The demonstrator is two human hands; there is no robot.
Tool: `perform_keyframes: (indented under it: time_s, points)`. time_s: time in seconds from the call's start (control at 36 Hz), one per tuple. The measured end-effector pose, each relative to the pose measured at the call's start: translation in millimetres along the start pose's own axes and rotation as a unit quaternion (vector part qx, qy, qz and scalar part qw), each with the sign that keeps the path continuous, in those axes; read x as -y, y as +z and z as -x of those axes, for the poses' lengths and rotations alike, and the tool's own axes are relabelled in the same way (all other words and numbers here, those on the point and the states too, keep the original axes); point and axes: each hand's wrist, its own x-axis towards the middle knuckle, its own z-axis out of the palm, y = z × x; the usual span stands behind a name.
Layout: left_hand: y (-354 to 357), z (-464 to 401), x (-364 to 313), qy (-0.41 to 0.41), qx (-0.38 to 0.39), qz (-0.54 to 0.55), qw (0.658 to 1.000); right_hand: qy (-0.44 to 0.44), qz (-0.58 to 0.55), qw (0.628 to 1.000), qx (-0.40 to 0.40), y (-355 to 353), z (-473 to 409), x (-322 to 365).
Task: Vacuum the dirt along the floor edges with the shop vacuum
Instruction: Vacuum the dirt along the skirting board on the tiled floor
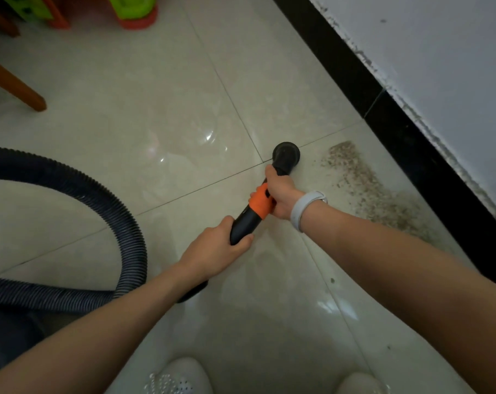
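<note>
Beside the black skirting [406, 143], dirt [366, 189] lay in a strip on the tile, just right of the nozzle [286, 153]. My right hand [281, 194] was wrapped round the wand [245, 223] at its orange collar [260, 204], my left hand [215, 248] curled round the black section lower down, both arms stretched forward. I judged the wand stiff and light, best steered from the collar, while the ribbed hose [99, 200], looping off left, looked springy and likely to drag.

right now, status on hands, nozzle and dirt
Both hands grip the wand. Nozzle left of the dirt, apart. Nothing between.
</note>
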Motion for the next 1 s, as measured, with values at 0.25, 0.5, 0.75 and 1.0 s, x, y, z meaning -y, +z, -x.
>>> perform_keyframes:
  time_s: [0.25, 0.5, 0.75, 1.0]
  points:
    - [-1, 7, 23, -0.062, -0.077, 0.063, 0.993, 0.001, 0.104, 0.993, 0.062, 47, 4, 9]
    - [1, 52, 81, -0.145, -0.147, 0.141, 0.968, -0.019, 0.269, 0.950, 0.159, 131, 45, -25]
    - [4, 52, 84, -0.127, -0.119, 0.104, 0.979, -0.019, 0.212, 0.970, 0.116, 140, -18, -74]
    - [6, 20, 53, 0.023, 0.049, -0.082, 0.995, 0.030, -0.021, 0.998, -0.042, 30, 27, -59]
